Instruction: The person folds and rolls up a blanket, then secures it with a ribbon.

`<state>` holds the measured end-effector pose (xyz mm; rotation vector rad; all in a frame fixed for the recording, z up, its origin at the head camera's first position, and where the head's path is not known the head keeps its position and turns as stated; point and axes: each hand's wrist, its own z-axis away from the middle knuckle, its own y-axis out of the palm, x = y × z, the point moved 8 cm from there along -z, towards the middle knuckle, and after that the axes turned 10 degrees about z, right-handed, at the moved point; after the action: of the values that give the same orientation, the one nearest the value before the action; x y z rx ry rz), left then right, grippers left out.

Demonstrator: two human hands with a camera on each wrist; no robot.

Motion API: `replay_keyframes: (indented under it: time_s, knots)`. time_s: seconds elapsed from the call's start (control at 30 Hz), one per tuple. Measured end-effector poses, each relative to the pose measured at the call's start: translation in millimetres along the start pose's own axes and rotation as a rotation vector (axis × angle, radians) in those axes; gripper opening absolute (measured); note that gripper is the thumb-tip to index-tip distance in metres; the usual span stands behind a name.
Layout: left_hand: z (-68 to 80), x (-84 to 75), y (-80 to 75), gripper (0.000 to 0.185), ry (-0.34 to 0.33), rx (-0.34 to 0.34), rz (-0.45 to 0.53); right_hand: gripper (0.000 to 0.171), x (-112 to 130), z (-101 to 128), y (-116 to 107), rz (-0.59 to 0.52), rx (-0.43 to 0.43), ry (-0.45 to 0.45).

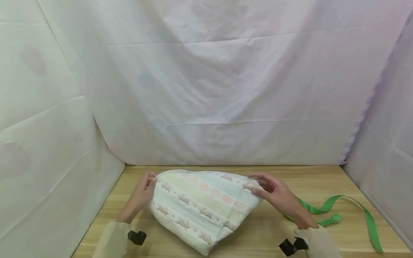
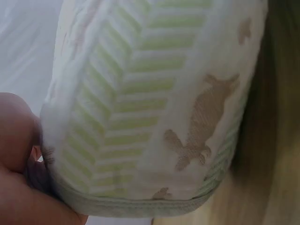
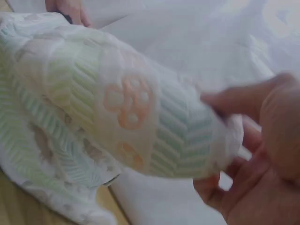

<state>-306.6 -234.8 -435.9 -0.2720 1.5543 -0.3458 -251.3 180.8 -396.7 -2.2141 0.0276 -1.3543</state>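
White sheets are hanging as backdrop on three sides w/ a wooden table (image 1: 322,179) running below them. Near the table's front edge a printed diaper (image 1: 201,204) is lying rolled/folded into a bulky wedge, pattern side out: green chevron stripes, brown animal shapes, orange flowers.

Left hand (image 1: 142,195) is pinching the diaper's left end; the left wrist view is showing thumb & fingers (image 2: 18,140) curled round the hemmed edge, so the hold looks firm. Right hand (image 1: 274,191) is gripping the right end, fingers curled over the top and thumb underneath; the right wrist view, blurred, is showing the fabric squeezed between thumb & fingertips (image 3: 229,101). Both hands closed on the diaper, neither free.

Green ribbon (image 1: 342,211) is lying loose on the table to the right, partly tucked under the right forearm, not touching the diaper.

Judging by this, the step in hand is shaping/holding the bundle: both ends are being pressed inward to keep it compact. Ribbon isn't round it yet. Next move prob. calls for one hand keeping the roll from springing open while the other lets go and reaches for the ribbon, approx. just beside the right wrist. Risk: the padded roll is loosening once one end is released.
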Motion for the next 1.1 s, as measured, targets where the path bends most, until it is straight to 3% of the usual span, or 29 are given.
replay_keyframes:
  time_s: [0.13, 0.3, 0.5, 0.67, 0.83, 1.1]
  knots:
    - [-5.6, 24.8, 6.9, 0.016, -0.025, 0.011, -0.079, 0.047, -36.1, -2.3, 13.2, 0.036, 0.011, 0.169]
    - [-3.1, 51.3, 6.3, 0.015, -0.079, 0.019, -0.116, 0.052, -62.7, 2.4, 25.0, -0.016, 0.044, 0.262]
    - [0.8, 70.7, -3.1, 0.014, -0.139, 0.018, -0.163, 0.042, -87.5, 4.3, 8.0, -0.034, -0.070, 0.373]
    - [1.0, 77.4, -3.8, 0.026, -0.160, 0.047, -0.204, 0.042, -107.3, -3.1, 4.3, -0.023, -0.107, 0.426]
    - [-1.0, 78.6, 0.7, 0.042, -0.175, 0.059, -0.187, 0.039, -121.3, -17.4, 15.0, 0.086, -0.089, 0.453]
    - [-5.9, 82.5, -5.7, 0.045, -0.155, -0.021, -0.091, 0.036, -118.5, -33.7, 31.5, 0.213, -0.047, 0.459]
